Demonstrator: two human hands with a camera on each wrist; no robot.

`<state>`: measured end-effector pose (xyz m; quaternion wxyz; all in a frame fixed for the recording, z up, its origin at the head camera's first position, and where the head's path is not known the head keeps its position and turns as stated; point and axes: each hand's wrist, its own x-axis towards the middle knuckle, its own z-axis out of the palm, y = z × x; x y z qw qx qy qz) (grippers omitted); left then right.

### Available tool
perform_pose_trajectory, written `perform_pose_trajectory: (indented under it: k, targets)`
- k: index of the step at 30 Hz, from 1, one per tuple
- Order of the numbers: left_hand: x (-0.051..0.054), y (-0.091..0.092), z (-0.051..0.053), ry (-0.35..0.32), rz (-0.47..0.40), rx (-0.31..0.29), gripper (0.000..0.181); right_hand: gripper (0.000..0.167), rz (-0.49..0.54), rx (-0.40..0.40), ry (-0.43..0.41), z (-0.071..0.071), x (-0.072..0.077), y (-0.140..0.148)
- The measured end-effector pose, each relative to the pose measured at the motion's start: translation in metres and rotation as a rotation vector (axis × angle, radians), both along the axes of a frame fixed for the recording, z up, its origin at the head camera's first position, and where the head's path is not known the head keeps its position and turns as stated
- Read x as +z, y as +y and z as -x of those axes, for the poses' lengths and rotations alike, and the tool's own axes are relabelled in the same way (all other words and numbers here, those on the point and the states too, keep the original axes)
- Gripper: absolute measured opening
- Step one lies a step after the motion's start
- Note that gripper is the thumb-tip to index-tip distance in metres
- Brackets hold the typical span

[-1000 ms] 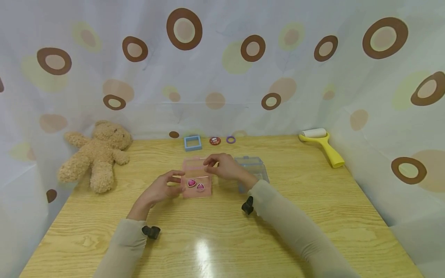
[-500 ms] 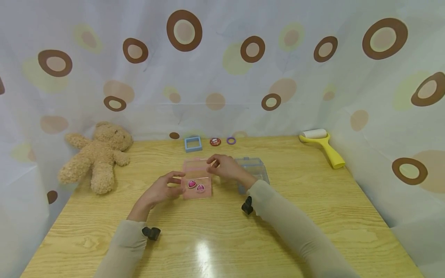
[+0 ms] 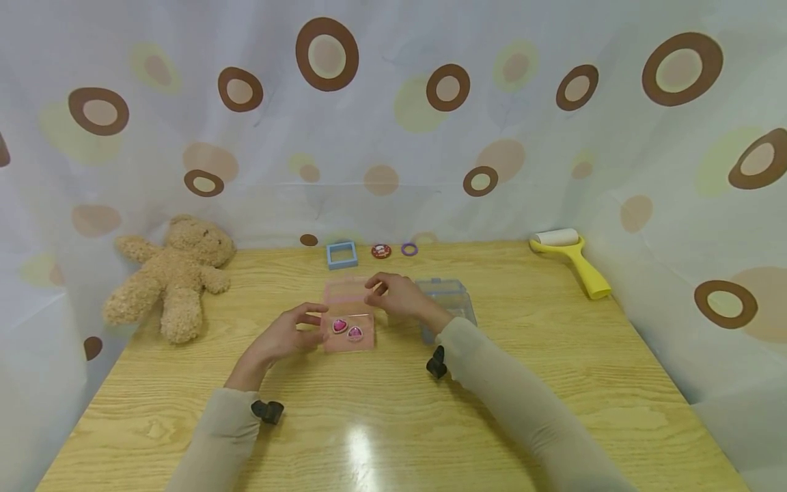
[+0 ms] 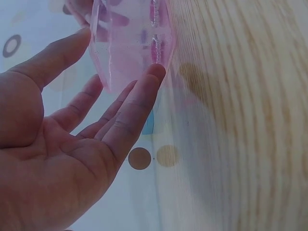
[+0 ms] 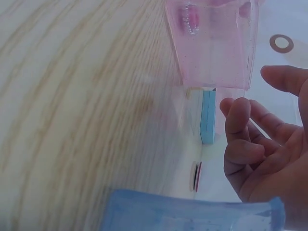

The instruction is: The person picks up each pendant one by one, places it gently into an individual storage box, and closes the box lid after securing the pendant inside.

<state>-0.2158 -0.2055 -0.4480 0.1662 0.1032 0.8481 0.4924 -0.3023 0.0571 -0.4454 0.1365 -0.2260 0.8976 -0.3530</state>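
A pink clear plastic box (image 3: 367,326) stands with its lid (image 3: 340,292) raised at the back. Two pink heart-shaped gems (image 3: 354,333) with pale beaded rims lie in it. My left hand (image 3: 287,333) is at the box's left side, its fingers spread; in the left wrist view the thumb and fingertips reach the box wall (image 4: 122,62). Beside the lid's right edge is my right hand (image 3: 402,297), loosely bent. In the right wrist view its thumb and fingers (image 5: 237,115) stand apart, with nothing seen between them, near the box's end wall (image 5: 216,57).
A clear blue box (image 3: 465,304) stands right of the pink one, partly behind my right hand. Along the back lie a blue square frame (image 3: 341,264), a red round chip (image 3: 381,251) and a purple ring (image 3: 409,249). A teddy bear (image 3: 178,280) sits left, a yellow-handled lint roller (image 3: 584,270) right.
Compared with a second ago, my right hand sits very slightly farther right. The left hand, the pink box and the gems keep their places.
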Motion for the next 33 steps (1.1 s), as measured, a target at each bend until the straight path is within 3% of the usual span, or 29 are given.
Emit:
perform_pose_trajectory:
  k: [10,21,33]
  targets:
    - [0.0006,-0.0004,-0.0002,0.008,0.026,-0.002,0.056,0.057,0.07,-0.024,-0.042,0.0005,-0.0027,0.002]
    - [0.0013,-0.0006,0.0007,0.02,0.038,0.002,0.055,0.051,0.184,-0.055,-0.097,-0.0001,0.0021,0.0033]
    - [0.0002,-0.0015,0.0006,0.015,0.023,-0.007,0.057,0.051,0.224,-0.06,-0.115,-0.0025,0.0063,0.0074]
